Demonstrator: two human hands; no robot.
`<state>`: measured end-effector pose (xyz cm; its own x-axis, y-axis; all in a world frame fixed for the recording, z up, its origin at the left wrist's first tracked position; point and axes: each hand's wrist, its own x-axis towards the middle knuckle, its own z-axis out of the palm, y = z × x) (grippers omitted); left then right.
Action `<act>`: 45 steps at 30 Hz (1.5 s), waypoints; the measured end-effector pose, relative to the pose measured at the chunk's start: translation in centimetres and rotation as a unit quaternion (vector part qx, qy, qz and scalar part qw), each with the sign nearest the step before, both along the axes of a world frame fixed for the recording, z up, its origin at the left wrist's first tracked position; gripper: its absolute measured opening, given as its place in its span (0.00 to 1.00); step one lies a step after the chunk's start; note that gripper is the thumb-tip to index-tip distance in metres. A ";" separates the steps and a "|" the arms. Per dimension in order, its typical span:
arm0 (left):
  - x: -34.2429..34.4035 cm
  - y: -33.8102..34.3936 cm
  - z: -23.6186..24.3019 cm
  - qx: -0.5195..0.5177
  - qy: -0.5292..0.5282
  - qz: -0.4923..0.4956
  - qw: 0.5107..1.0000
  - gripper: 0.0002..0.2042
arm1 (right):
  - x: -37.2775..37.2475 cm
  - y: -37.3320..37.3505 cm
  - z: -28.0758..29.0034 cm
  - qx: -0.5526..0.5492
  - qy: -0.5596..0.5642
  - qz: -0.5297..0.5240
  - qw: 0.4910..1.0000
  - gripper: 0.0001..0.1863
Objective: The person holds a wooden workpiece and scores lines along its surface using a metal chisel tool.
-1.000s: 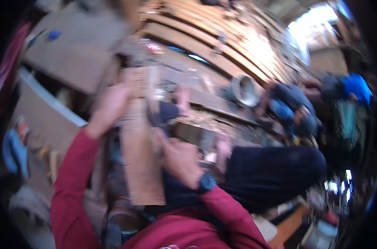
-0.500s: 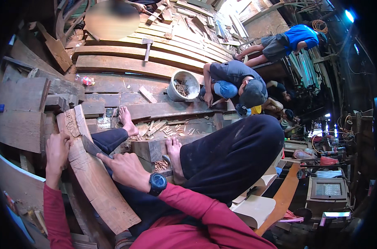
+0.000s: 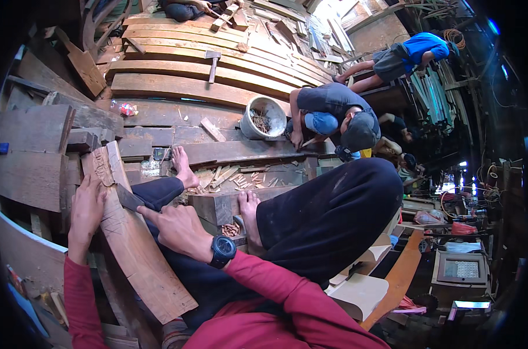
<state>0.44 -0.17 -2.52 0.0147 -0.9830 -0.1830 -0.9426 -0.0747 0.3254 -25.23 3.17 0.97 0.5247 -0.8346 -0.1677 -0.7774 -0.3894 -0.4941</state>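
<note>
A thick, slightly curved wooden board (image 3: 144, 264) slants across my lap, with pencil-like lines and a rough, chipped patch near its far end. My left hand (image 3: 87, 206) grips the board's left edge near that end, fingers stretched along the wood. In my right hand (image 3: 179, 228) is a knife (image 3: 128, 199) with a broad dark blade, its handle mostly hidden by my fingers. The index finger lies along the tool, and the blade rests on or just over the board, close to the chipped patch.
Small wooden pegs (image 3: 230, 230) lie beside my foot, near a squared timber block (image 3: 211, 208). A bucket (image 3: 264, 118) of brown pieces stands ahead, beside a crouching person (image 3: 336, 110). A hammer-like tool (image 3: 212, 65) lies on long planks (image 3: 176, 87). Another person (image 3: 412, 55) bends farther back.
My left-hand fingers have straightened along the board's edge. The knife has shifted slightly toward me along the board. The whole view has tilted a little.
</note>
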 end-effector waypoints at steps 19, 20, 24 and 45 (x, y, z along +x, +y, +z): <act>0.7 0.7 -1.2 0.070 0.026 -0.017 0.997 0.24 | 0.8 -3.1 1.8 -0.002 0.066 0.047 0.997 0.28; 1.1 0.9 -1.3 0.061 0.029 -0.023 0.997 0.24 | 1.0 -2.7 1.7 -0.006 0.065 0.048 0.997 0.28; 0.6 0.6 -1.0 0.088 0.028 -0.023 0.995 0.23 | 0.8 -0.8 0.6 -0.014 0.037 0.047 0.998 0.30; 0.4 0.8 -1.0 0.133 0.061 -0.033 0.989 0.30 | -0.8 -2.0 -2.9 0.099 -0.214 0.004 0.972 0.34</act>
